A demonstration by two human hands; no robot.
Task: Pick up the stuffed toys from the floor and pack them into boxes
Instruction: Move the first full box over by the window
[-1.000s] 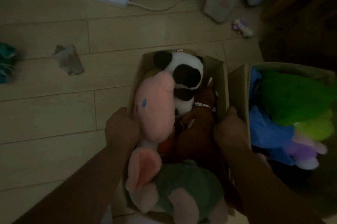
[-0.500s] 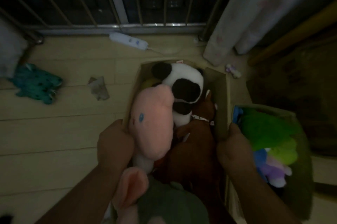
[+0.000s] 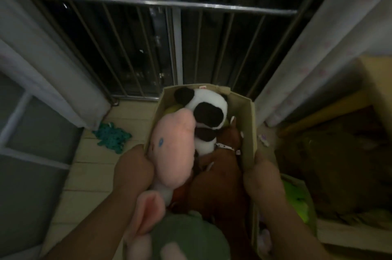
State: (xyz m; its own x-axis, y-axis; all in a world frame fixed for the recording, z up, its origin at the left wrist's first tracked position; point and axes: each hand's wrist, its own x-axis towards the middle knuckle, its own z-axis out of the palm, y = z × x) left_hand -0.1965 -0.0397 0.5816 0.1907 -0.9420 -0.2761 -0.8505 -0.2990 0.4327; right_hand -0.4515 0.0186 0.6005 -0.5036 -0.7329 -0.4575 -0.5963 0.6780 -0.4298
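Grip closed on cardboard: my left hand [image 3: 133, 167] and right hand [image 3: 263, 175] clasp opposite walls of the box [image 3: 248, 124], centre frame, crammed with soft, light stuffed toys [image 3: 174, 143]. The walls likely flex, so I should hold low. A teal toy [image 3: 112, 136] lies on the floor [image 3: 89, 175], left.

Between the hands: pink plush [image 3: 174, 145], black-and-white panda [image 3: 206, 111], brown dog [image 3: 222, 166]; tan box [image 3: 247, 132]. Left: teal toy [image 3: 112, 138].
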